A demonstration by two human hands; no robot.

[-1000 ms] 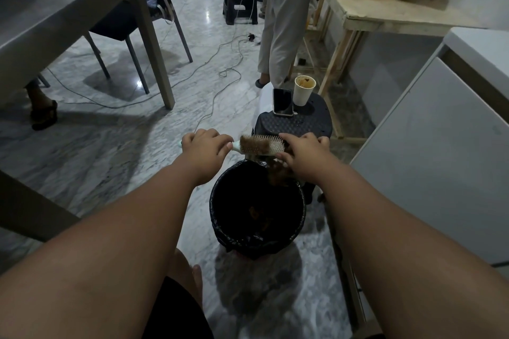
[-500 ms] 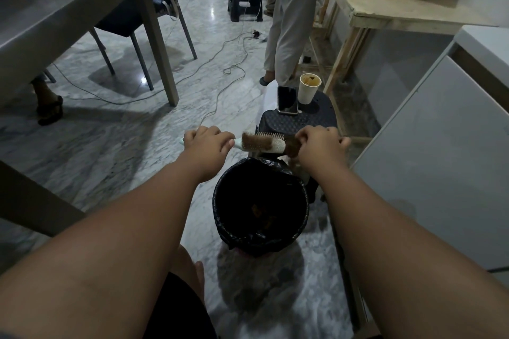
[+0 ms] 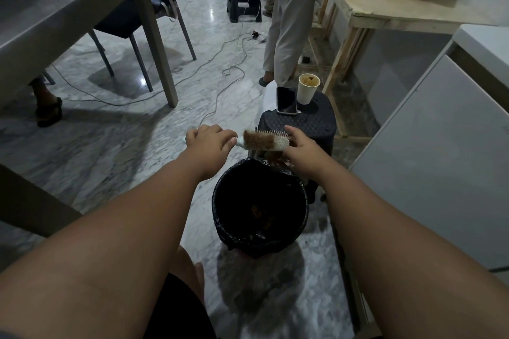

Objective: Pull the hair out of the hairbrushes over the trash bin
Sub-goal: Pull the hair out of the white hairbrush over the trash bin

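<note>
No text, label, brand, number or sign can be read anywhere in the view. The pale hairbrush (image 3: 279,142), the side of the paper cup (image 3: 307,92) and the dark screen of the phone (image 3: 286,100) show no lettering that can be made out.

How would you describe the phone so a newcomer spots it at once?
Find the black-lined trash bin in the middle of the view. Just beyond it stands a low dark stool. On its top rests the phone, a flat dark slab beside the upright pale paper cup.
</note>
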